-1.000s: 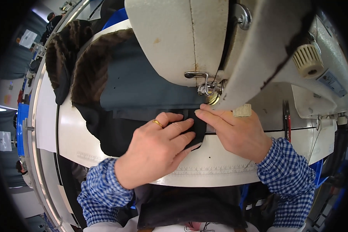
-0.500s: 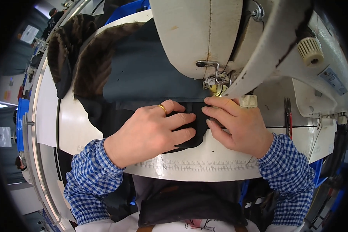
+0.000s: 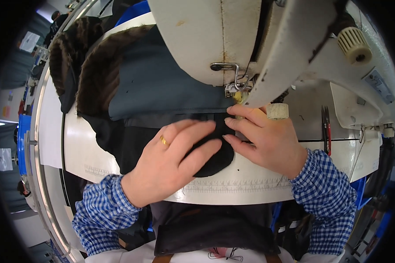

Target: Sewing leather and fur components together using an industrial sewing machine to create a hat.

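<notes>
A dark blue-grey panel (image 3: 153,83) with brown fur (image 3: 96,79) along its left side lies on the sewing machine table, its right end at the presser foot (image 3: 231,91). Black cloth (image 3: 215,160) lies along the panel's near edge. Over this cloth my left hand (image 3: 162,164), with a gold ring, has its fingers spread and slightly blurred; whether the tips touch is hard to tell. My right hand (image 3: 270,138) rests its outstretched fingertips on the cloth's right edge, just below the presser foot. Part of the seam is hidden beneath those fingertips.
The white sewing machine head (image 3: 202,39) overhangs the work, with a ribbed knob (image 3: 278,111) close to my right hand. Narrow dark scissors with a red part (image 3: 327,133) lie to the right. A printed ruler (image 3: 237,186) runs along the table's front edge.
My left hand has shifted down and left, its fingers spreading apart. The camera view has shifted a little. My right hand stays by the presser foot, and more black cloth shows between the hands.
</notes>
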A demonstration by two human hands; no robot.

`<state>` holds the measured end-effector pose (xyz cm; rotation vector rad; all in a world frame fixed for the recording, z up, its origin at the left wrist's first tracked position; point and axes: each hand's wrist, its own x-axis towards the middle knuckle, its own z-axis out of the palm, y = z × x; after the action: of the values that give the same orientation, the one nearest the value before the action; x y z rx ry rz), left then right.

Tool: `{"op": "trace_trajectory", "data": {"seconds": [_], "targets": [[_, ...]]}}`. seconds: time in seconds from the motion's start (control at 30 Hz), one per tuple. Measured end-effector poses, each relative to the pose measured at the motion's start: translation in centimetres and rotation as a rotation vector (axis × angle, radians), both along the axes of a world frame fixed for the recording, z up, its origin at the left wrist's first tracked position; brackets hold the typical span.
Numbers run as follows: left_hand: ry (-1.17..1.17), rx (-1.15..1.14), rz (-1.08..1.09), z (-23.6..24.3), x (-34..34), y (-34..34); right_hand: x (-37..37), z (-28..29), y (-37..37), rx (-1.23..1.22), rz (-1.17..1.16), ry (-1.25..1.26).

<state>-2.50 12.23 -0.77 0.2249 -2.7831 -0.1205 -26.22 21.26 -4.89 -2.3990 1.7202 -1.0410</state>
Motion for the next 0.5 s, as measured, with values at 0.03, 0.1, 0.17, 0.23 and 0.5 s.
{"op": "trace_trajectory", "data": {"seconds": [0.03,0.1,0.17,0.23,0.5], "targets": [[-0.019,-0.026,-0.004,0.3,0.4,0.7,-0.1,0.0,-0.1,-0.003,-0.001,-0.003],[0.013,-0.05,-0.024,0.1,0.0,1.0,0.0,-0.1,-0.1,0.02,-0.008,0.015],[0.041,-0.092,-0.094,0.1,-0.4,1.0,0.1,-0.3,-0.1,0.018,-0.017,0.007],[-0.014,-0.08,-0.17,0.4,-0.8,0.3,0.1,-0.4,-0.1,0.015,-0.021,0.0],[-0.144,-0.015,-0.173,0.6,-1.7,-0.9,0.0,-0.7,-0.2,-0.012,-0.012,0.014]]}}
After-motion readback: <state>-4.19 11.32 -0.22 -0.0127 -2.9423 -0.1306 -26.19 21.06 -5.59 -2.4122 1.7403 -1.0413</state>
